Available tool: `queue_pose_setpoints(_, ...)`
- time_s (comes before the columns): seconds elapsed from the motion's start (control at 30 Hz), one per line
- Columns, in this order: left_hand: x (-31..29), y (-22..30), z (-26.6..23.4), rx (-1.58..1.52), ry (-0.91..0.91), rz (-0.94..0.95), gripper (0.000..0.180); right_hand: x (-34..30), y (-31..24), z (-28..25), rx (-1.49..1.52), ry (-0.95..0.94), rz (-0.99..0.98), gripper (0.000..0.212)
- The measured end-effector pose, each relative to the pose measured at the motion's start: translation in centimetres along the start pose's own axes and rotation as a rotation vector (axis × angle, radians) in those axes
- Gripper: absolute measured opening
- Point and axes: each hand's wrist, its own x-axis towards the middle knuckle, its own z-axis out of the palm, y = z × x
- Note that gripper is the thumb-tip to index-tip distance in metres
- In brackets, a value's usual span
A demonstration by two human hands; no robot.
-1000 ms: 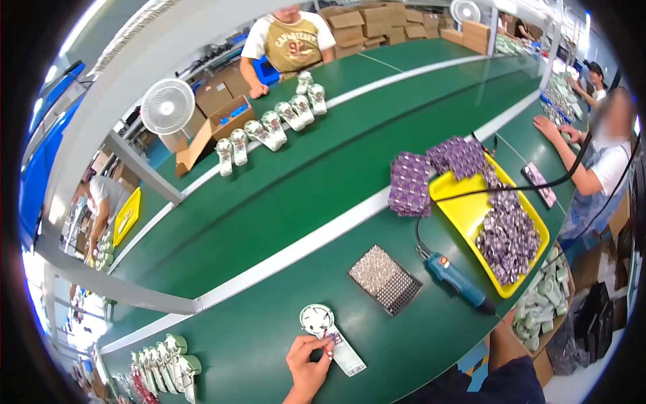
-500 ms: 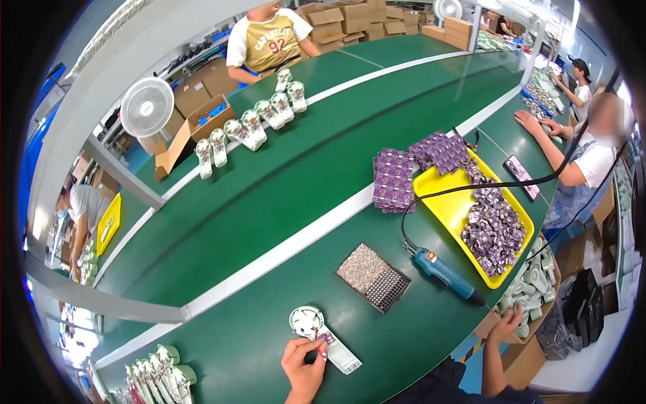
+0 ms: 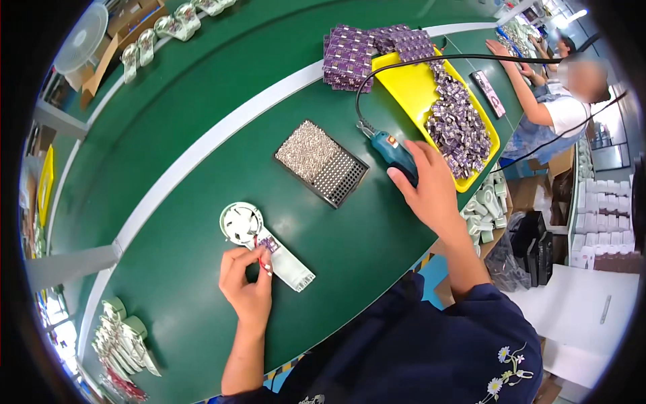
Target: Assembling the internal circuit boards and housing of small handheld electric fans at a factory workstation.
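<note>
A pale green handheld-fan shell [image 3: 294,271] lies on the green table, its round end holding white parts and thin wires. On its neck sits a small purple circuit board [image 3: 270,243]. My left hand [image 3: 243,286] is closed in a pinch at the board's left edge, with a red wire [image 3: 261,262] hanging by the fingertips. My right hand [image 3: 434,192] is around the body of a teal electric screwdriver [image 3: 389,147] lying on the table; the palm hides its tip end. Between the hands stands a black screw tray [image 3: 336,176] heaped with small silver screws [image 3: 306,149].
A yellow tray [image 3: 404,84] of small purple boards stands at the right, beside stacked purple panels [image 3: 346,57]. The screwdriver's black cable [image 3: 471,59] crosses above it. More fan shells [image 3: 121,337] sit at the left. A person [image 3: 558,114] works at the right, near a phone [image 3: 488,93].
My right hand has moved from the table's right edge onto the screwdriver. My left hand stays at the board on the shell. The view has shifted, showing more of my sleeves.
</note>
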Motion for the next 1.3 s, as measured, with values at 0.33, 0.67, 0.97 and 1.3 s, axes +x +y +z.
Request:
queue_pose_setpoints(0.33, -1.1, 0.0, -1.0, 0.019, 0.012, 0.023, 0.019, -1.2, 3.8, -1.1, 0.429, -0.036, 0.008, 0.058)
queue_pose_setpoints(0.67, -1.0, -0.5, -0.4, -0.009, -0.042, -0.005, 0.013, 3.8, -2.6, -1.8, 1.540, 0.298, 0.035, 0.078)
queue_pose_setpoints(0.97, 0.9, 1.2, 0.4, 0.067, -0.020, 0.078, 0.015, 6.7, -6.1, -1.5, 1.679, 0.550, -0.386, 0.087)
queue_pose_setpoints(1.3, -0.1, 0.7, 0.0, 0.067, 0.021, 0.003, 0.021, 4.1, -7.0, 1.4, 1.546, 0.253, -0.530, 0.091)
